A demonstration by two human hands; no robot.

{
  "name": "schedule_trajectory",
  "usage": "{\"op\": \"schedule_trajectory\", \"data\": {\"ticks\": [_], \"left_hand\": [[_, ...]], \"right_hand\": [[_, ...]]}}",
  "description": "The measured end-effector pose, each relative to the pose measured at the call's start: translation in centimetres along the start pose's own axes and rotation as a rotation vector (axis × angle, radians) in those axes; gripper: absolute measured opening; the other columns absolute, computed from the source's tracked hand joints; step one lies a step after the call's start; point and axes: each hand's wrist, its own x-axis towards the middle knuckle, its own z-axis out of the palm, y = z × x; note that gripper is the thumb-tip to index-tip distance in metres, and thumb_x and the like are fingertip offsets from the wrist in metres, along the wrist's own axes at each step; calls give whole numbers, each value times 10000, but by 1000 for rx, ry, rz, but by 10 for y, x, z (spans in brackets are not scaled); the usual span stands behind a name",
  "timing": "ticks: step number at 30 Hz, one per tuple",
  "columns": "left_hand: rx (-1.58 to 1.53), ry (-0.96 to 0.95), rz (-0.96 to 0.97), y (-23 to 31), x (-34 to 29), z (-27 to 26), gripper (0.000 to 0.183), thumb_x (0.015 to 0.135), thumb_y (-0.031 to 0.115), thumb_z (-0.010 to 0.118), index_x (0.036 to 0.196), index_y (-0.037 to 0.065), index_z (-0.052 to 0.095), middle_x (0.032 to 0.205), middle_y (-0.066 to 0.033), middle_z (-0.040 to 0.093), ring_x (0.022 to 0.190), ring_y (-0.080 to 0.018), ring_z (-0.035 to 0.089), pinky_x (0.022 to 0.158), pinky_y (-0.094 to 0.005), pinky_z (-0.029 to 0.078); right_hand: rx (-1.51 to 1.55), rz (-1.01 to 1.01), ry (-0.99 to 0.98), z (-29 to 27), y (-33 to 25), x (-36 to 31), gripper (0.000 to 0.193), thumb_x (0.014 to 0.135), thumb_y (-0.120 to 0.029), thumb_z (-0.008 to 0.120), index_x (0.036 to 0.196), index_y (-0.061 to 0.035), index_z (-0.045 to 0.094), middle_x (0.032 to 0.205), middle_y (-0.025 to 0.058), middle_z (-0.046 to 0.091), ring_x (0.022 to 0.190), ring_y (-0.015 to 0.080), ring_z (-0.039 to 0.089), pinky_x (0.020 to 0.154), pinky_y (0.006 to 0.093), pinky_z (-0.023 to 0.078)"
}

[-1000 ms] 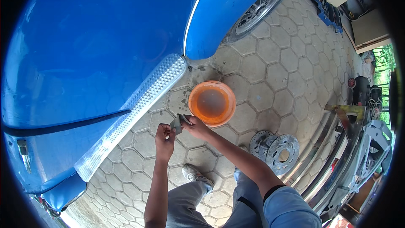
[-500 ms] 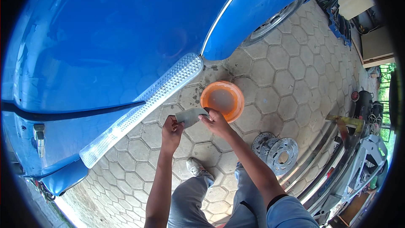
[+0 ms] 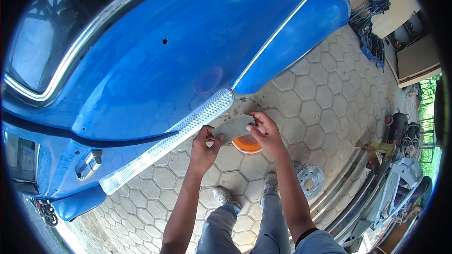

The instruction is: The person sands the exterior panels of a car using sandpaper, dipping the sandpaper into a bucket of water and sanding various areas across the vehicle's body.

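Beside the blue car [image 3: 141, 80], above hexagonal paving [image 3: 310, 113], your left hand [image 3: 205, 145] and right hand [image 3: 266, 132] each pinch one end of a grey sheet [image 3: 233, 128].

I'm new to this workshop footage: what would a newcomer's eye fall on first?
Probably the glossy blue car body across the upper left, with a shiny textured strip along its lower edge. Near the centre, the left hand and right hand hold a gray sheet, partly hiding an orange tub.
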Motion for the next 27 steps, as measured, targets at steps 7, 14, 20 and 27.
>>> {"op": "schedule_trajectory", "data": {"ticks": [7,14,20,27], "left_hand": [[69,107,198,72,24,12,162,870,-7,677,960,2,543,860,-88,636,773,-150,626,729,-296,507],[37,348,298,154,46,11,125,895,-41,642,952,-2,539,841,-50,612,780,-101,579,750,-268,487],[213,629,448,207,70,7,119,861,-44,660,914,-10,560,816,-128,664,744,-219,678,675,-319,529],[272,640,457,211,65,-26,118,854,-39,664,943,-18,590,833,-135,664,750,-267,685,692,-341,538]], "right_hand": [[-396,-131,-44,-5,-66,18,332,885,-1,665,1200,-19,561,1146,108,615,1101,229,600,961,342,465],[-670,-387,76,1,-183,42,638,839,-12,685,1407,-64,399,1289,163,509,1143,301,586,926,415,486],[-512,-528,-87,47,-214,71,740,884,-127,669,1495,-23,264,1476,248,394,1342,395,458,1051,449,440],[-485,-520,-146,109,-185,74,751,1017,-392,444,1568,-42,74,1613,276,-30,1467,479,145,1076,490,414]]}}
